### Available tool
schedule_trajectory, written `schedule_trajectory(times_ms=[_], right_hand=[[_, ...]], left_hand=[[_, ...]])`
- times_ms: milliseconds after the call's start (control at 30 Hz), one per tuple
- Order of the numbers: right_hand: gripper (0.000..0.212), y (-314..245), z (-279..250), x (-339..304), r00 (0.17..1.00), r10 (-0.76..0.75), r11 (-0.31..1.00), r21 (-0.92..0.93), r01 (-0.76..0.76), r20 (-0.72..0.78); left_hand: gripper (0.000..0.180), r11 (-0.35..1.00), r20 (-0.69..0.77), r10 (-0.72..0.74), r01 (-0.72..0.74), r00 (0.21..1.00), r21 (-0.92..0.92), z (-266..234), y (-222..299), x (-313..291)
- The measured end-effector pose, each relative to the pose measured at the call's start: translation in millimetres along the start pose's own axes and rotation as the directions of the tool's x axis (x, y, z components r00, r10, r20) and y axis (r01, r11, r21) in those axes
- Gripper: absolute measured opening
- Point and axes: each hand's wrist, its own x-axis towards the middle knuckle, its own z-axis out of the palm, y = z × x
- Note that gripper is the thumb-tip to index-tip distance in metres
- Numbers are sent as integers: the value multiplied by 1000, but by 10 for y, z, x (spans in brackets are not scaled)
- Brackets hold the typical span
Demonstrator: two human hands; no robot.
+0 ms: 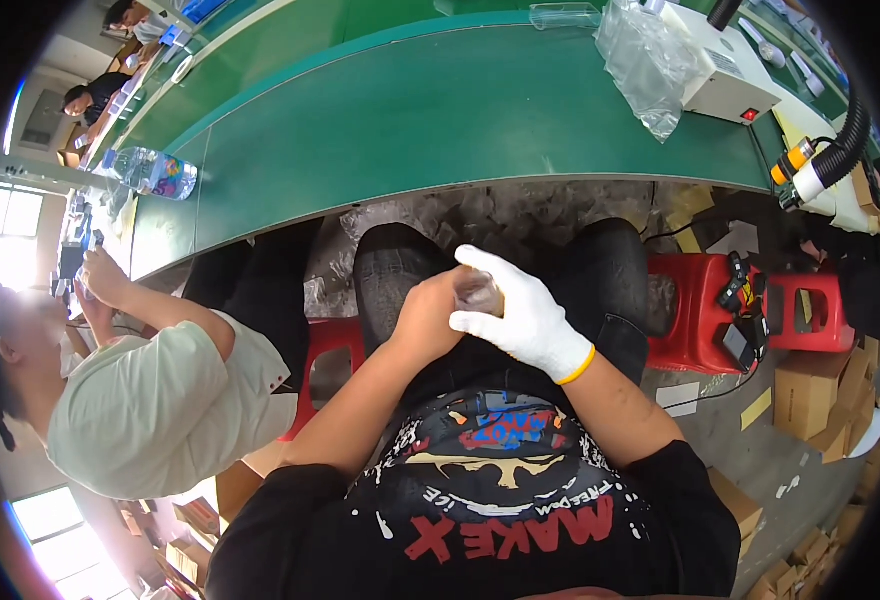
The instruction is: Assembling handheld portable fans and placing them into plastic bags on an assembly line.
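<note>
My bare left hand [428, 318] and my right hand [526, 318], in a white knit glove with a yellow cuff, meet above my lap. Between them is a small, see-through plastic piece [477, 291], blurred, its exact kind unclear. The fingers of my left hand curl against its left side, partly hidden. From the right, my gloved thumb and fingers close around the same piece. Both hands are off the green workbench [390, 120], just in front of its near edge.
A clear plastic bag [646, 62] lies against a white box-shaped machine [730, 75] at the bench's back right. A water bottle [155, 173] stands at the left. Beside me sits a co-worker [160, 400]. A red stool [695, 320] holds dark devices; cardboard boxes [810, 395] lie beyond.
</note>
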Motion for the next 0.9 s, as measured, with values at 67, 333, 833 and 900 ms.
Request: schedule_trajectory(times_ms=[67, 333, 833, 900], right_hand=[[73, -114, -28, -27, 998, -52, 897, -441, 37, -22], [39, 479, -301, 29, 931, 342, 431, 902, -34, -128], [27, 725, -471, 295, 804, 440, 694, 719, -23, -399], [29, 758, -525, 282, 798, 432, 710, 704, -13, -420]], left_hand=[[35, 998, 54, -34, 32, 998, 53, 16, 37, -9], [59, 980, 18, -2, -2, 1000, 201, 378, -548, 248], [42, 995, 468, -104, 88, 877, 56, 654, -1108, 963], [39, 994, 491, -47, 88, 870, -60, 686, -1126, 1021]])
